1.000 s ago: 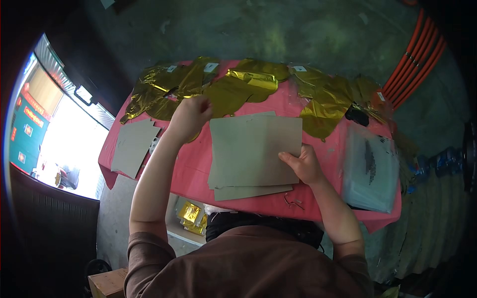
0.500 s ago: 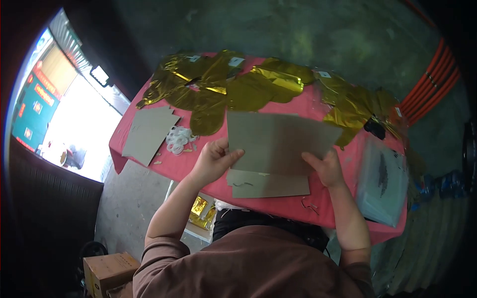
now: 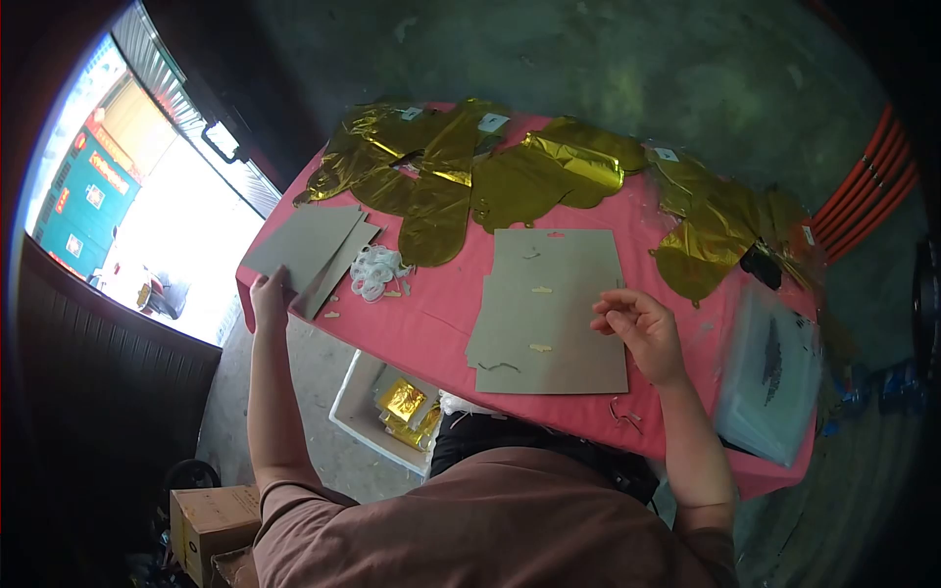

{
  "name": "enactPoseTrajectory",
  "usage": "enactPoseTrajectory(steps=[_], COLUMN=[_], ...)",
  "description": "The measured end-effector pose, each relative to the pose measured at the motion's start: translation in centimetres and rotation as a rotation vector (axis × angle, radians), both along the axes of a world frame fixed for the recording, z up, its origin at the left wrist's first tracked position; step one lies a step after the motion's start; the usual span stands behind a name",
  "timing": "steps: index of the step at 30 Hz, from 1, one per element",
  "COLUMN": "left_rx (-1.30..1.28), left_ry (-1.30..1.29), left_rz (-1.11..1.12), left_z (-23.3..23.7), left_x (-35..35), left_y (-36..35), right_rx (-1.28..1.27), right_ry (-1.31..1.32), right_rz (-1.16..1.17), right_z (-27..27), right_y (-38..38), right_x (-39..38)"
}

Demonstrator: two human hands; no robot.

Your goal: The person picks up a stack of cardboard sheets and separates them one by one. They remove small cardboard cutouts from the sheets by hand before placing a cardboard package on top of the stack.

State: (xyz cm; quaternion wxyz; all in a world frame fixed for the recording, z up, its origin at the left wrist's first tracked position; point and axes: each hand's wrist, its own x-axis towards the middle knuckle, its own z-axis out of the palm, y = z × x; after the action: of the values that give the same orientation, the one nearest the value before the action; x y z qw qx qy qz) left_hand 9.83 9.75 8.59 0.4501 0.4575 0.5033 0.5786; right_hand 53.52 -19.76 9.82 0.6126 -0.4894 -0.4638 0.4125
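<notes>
My left hand [image 3: 270, 297] pinches the near edge of a grey-brown cardboard sheet [image 3: 309, 238] at the table's left side. That sheet lies over a small pile of similar sheets [image 3: 338, 267]. Over the right edge of another stack of cardboard sheets [image 3: 554, 318] hovers my right hand [image 3: 642, 328], fingers loosely curled and apart, with nothing in it. The top sheet there has slots and a hang hole, and a short dark twisted strip [image 3: 500, 367] lies near its lower left. Beside the left pile sits a bundle of white ribbon loops [image 3: 375, 272].
Gold foil balloons [image 3: 549, 171] lie flat along the far side of the pink-covered table [image 3: 431, 323]. Clear plastic bags [image 3: 769, 377] rest at the right end. Below the near edge stands a white box [image 3: 363, 412] with gold packets; a carton [image 3: 216, 524] is on the floor.
The cardboard sheet that both hands held has moved left onto the pile, now in my left hand alone. My right hand has let go, and the middle stack is uncovered.
</notes>
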Motion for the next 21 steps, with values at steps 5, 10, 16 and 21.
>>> enactPoseTrajectory(steps=[5,10,16,21], left_rx=[-0.195,-0.366,0.225,0.235], left_ry=[0.640,1.512,1.428,1.090], left_rz=[0.091,0.090,0.063,-0.711], left_z=[0.3,0.9,4.0,3.2], left_x=[0.0,-1.3,5.3,17.3], left_y=[-0.6,0.6,-4.6,-11.4], right_rx=[-0.004,-0.010,-0.352,-0.507], right_ry=[-0.007,-0.072,-0.703,-1.045], right_rz=[0.005,-0.065,-0.195,-0.131], right_z=[-0.2,-0.4,0.5,0.1], right_y=[-0.2,-0.5,-0.3,1.2], right_x=[0.1,0.6,1.4,1.0])
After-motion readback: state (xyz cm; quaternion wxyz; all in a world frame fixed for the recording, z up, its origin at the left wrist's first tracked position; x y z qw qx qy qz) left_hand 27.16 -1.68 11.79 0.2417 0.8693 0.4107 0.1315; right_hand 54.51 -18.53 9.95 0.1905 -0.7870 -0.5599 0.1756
